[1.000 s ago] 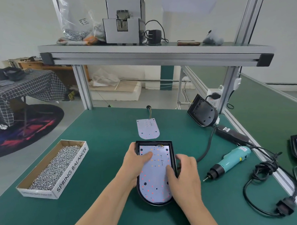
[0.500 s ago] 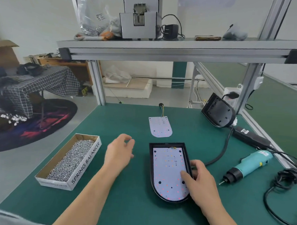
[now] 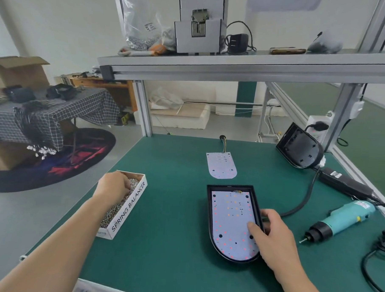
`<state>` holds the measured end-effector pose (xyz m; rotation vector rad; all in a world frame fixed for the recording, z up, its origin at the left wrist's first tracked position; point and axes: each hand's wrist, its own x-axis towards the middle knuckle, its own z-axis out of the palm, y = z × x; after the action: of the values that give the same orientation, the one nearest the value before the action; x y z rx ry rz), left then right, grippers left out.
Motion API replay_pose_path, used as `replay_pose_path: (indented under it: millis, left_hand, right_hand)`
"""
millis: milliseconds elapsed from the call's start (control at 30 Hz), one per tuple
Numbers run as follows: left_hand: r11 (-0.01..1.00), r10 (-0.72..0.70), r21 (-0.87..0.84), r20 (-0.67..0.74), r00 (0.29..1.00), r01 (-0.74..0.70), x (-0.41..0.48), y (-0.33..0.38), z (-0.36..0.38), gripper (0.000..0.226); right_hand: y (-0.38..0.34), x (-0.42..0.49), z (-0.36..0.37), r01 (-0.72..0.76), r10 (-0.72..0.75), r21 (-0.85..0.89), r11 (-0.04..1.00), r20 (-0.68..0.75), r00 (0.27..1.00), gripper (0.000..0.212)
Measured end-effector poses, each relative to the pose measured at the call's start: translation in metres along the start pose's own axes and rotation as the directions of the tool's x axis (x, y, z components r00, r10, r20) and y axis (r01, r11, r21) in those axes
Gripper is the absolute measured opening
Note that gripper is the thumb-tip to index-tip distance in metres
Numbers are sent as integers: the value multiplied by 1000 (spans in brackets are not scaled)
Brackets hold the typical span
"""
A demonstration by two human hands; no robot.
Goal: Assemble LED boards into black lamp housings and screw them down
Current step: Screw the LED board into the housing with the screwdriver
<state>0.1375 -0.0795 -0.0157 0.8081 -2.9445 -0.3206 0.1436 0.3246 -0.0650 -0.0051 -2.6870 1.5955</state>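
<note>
Two LED boards (image 3: 230, 222) (image 3: 221, 166), two black housings (image 3: 208, 212) (image 3: 299, 148), one box of screws (image 3: 127, 209) near the left edge and one electric screwdriver (image 3: 342, 221) near the right edge are on the table (image 3: 173, 211).

A small assembly workshop. A workbench with green mat (image 3: 173, 211) inside an aluminium profile frame (image 3: 143, 110), with a shelf (image 3: 235, 61) above carrying a grey metal device (image 3: 199, 35) and a bag of screws (image 3: 140, 41). On the mat a carton of loose screws (image 3: 129, 207), a teal electric screwdriver (image 3: 338, 220) on its cable, an LED board (image 3: 221, 166) and a black lamp housing (image 3: 229, 186). Behind, bare floor, an open cardboard box (image 3: 16, 72).
</note>
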Motion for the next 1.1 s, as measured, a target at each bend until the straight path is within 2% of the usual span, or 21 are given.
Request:
replay_pose_path:
  millis: [67,200,333,500,600,967,1100]
  left_hand:
    - [1000,-11,-19,-21,1000,11,1,-3,4,31]
    - [999,37,-18,58,998,-36,0,-7,0,19]
    - [997,71,-44,11,997,-70,-3,-12,-1,25]
    - [973,-12,-229,-69,998,-4,-6,-20,2,23]
    - [948,-60,-314,-58,997,39,-7,-24,2,21]
    - [878,-170,-461,-39,985,133,1,-37,2,17]
    - [865,-216,-478,-87,972,150,3,-35,0,22]
  right_hand:
    - [1,0,1,0,0,1,1000,-3,1000,20]
    - [1,0,1,-7,7,18,1000,-7,1000,19]
    - [1,0,2,-2,2,20,1000,-15,1000,20]
    - [0,0,2,1,-1,22,1000,-14,1000,20]
    - [0,-1,2,-7,7,23,1000,-14,1000,19]
    - [-3,-3,1,-14,15,26,1000,-11,1000,18]
    - [-3,-3,0,-18,18,23,1000,-8,1000,18]
